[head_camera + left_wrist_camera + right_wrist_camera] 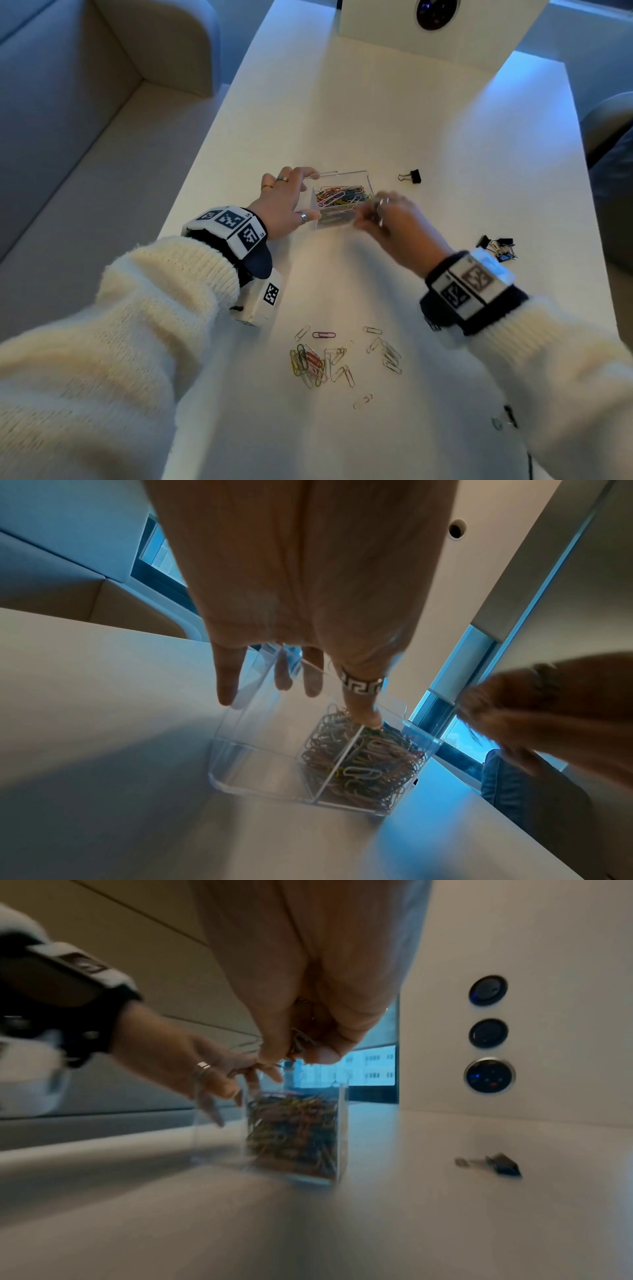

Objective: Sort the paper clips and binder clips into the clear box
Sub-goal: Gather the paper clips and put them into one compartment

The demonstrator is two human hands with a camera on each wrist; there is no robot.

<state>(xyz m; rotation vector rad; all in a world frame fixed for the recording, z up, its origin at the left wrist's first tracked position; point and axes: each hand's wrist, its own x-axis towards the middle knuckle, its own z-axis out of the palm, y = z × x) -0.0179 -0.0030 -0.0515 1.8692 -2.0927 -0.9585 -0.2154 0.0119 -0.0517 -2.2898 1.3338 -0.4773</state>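
A clear box [346, 173] with a divider stands mid-table. Its right compartment holds a heap of coloured paper clips [342, 198]; the left compartment [260, 772] shows nothing inside. My left hand [296, 198] holds the box from the left, fingers over the far rim and thumb [363, 710] at the divider. My right hand [368, 216], blurred, hovers at the box's near right corner and pinches a few paper clips [300, 1042] between thumb and fingers. Loose paper clips [318, 363] lie near me. One black binder clip [412, 176] lies right of the box, and a small group of binder clips [498, 246] sits farther right.
A white unit [445, 37] with round dark lenses stands at the table's far end. A pale sofa [68, 137] runs along the left side. The table's right edge [589, 205] passes just beyond the binder clip group.
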